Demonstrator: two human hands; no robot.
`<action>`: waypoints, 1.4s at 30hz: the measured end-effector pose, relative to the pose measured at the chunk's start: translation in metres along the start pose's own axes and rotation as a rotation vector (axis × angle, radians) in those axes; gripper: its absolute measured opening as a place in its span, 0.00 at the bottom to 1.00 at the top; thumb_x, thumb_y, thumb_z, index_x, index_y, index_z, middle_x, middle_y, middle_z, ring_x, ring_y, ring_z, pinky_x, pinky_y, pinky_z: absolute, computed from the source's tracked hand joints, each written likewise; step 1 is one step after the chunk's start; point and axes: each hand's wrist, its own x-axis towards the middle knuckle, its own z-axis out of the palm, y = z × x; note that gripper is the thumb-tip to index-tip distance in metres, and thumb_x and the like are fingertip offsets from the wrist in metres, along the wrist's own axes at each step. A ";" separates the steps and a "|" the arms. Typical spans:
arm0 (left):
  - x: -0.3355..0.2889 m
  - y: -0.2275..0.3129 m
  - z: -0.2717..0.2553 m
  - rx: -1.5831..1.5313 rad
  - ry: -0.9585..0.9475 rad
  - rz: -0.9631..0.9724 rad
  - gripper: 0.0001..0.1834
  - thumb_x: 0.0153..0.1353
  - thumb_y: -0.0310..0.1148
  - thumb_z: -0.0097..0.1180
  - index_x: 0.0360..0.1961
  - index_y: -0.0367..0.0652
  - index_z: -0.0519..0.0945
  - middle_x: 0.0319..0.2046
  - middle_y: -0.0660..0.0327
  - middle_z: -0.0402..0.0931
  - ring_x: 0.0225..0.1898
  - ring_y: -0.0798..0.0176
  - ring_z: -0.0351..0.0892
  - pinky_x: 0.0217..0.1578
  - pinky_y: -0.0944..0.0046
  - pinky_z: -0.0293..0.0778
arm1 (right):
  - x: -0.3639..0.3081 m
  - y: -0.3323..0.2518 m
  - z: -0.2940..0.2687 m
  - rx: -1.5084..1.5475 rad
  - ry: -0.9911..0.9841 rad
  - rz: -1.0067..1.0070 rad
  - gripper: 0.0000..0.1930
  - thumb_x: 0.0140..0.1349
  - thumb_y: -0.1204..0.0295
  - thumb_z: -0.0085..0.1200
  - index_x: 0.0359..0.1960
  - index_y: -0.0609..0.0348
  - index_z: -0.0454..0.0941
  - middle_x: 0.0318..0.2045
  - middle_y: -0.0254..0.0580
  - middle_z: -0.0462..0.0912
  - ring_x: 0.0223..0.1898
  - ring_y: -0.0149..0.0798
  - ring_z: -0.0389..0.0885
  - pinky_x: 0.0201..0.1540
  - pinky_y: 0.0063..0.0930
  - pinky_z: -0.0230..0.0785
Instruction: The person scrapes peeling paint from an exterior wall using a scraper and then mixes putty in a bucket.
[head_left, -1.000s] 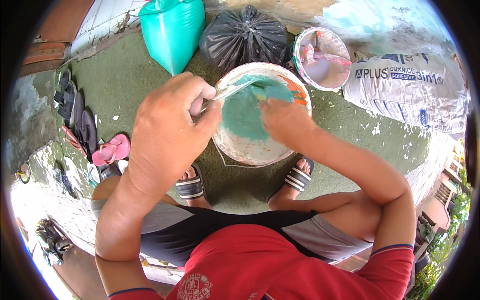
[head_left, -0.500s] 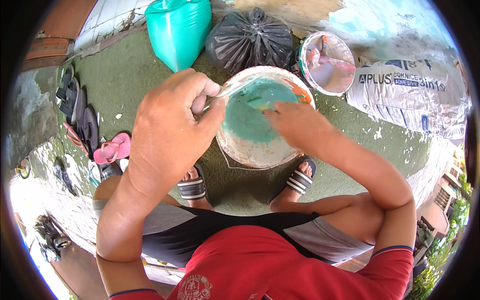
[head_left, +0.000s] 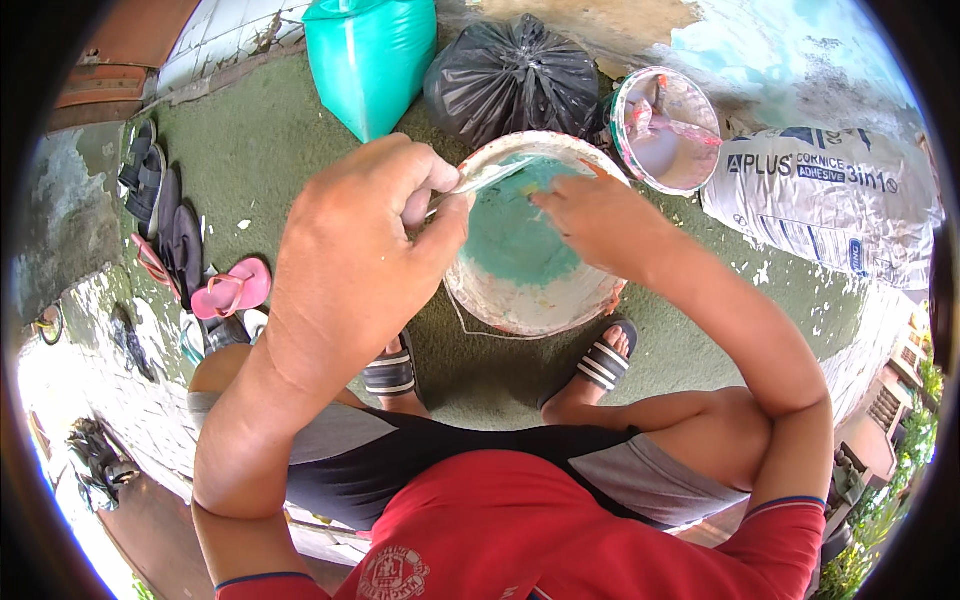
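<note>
Facing a large white bucket (head_left: pixel 535 308) on the green floor (head_left: pixel 250 140), standing just beyond the sandalled feet, presumably for easy reach by both hands. Pinching with the left hand (head_left: pixel 365 225), narrow between thumb and forefinger, one end of a thin pale strip (head_left: pixel 500 175), slanting over the bucket's left side; possibly holding up that end for clearance. Curling the right hand (head_left: pixel 605 225) over the bucket's opening, probably for working inside; being unable to tell the grip, hiding whatever may be lying under the fingers. Locating the green mixture (head_left: pixel 510 245): lying inside the bucket, right of the left hand, left of and below the right fingertips. Listing along the far side, left to right: teal bag (head_left: pixel 370 70), knotted black bag (head_left: pixel 515 85), smaller bucket (head_left: pixel 695 105), pale sack (head_left: pixel 820 205); apparently standing aside for elbow room.
</note>
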 end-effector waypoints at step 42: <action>0.003 0.002 0.000 0.031 0.004 -0.002 0.07 0.56 0.22 0.67 0.33 0.36 0.80 0.21 0.62 0.66 0.21 0.69 0.65 0.25 0.65 0.64 | -0.009 -0.043 0.018 -0.082 0.009 0.077 0.22 0.60 0.76 0.54 0.57 0.70 0.75 0.41 0.44 0.80 0.41 0.42 0.82 0.40 0.37 0.81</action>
